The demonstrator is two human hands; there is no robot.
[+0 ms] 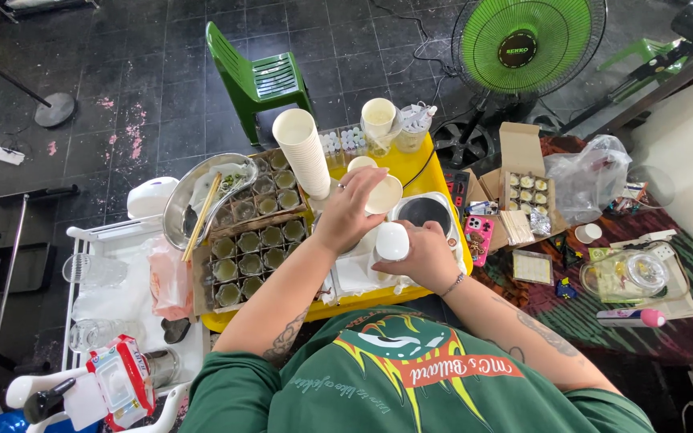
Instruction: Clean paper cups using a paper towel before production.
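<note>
Holding white cup point(391, 240) in right hand point(427, 256), left hand point(350, 210) gripping cream cup point(385, 195)

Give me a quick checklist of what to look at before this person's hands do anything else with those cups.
1. Left hand has a grip on the paper cup: ok, fingers rest on its rim.
2. Right hand holds the small white cup securely: ok.
3. Paper cup is empty: cannot tell, the inside looks pale.
4. Spare cups within reach: ok, the stack of paper cups stands behind.
5. Box of filled small cups is undisturbed: ok, rows sit upright.
6. Yellow table has free space: not ok, crowded.
</note>
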